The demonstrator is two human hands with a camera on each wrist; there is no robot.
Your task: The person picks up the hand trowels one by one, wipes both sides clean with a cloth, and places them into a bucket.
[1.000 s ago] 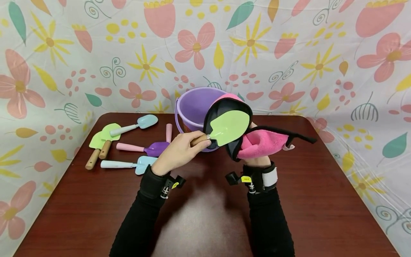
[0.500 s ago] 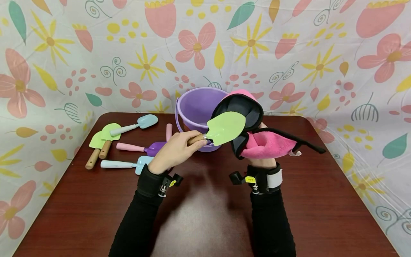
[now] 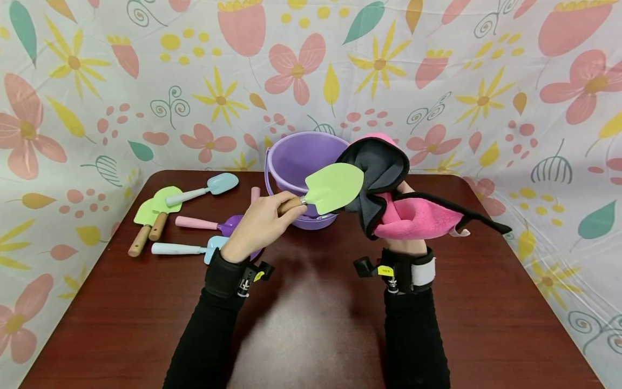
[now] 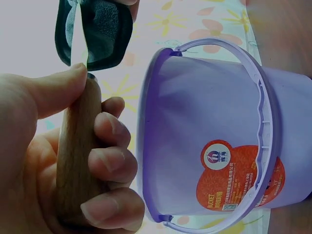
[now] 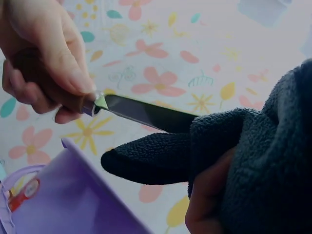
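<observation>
A: Two hands over the desk (image 3: pixel 311 324) in the head view. The left hand (image 3: pixel 262 224) curls its fingers round the wooden handle of a green trowel (image 3: pixel 332 188), whose blade hangs just in front of the purple bucket (image 3: pixel 298 162).

B: And the right hand (image 3: pixel 405 246)?

A: Mostly hidden under a pink and black cloth (image 3: pixel 398 208) to the right of the bucket; it holds the cloth up, but the fingers cannot be made out here. Left of the bucket lie more small trowels (image 3: pixel 194 221), well apart from both hands.

B: The left wrist view?

A: The left hand (image 4: pixel 58 161) is clamped on the handle (image 4: pixel 78 156), thumb on top. The blade is seen edge-on against the cloth (image 4: pixel 97 29), cut off at the top. The bucket (image 4: pixel 214 136) fills the right side, its label partly hidden.

B: Right wrist?

A: The trowel (image 5: pixel 146 113) blade runs into the dark cloth (image 5: pixel 243 161). A thumb of the right hand (image 5: pixel 207 204) presses on the cloth; the rest is covered. The bucket (image 5: pixel 73 200) rim shows below, blurred.
</observation>
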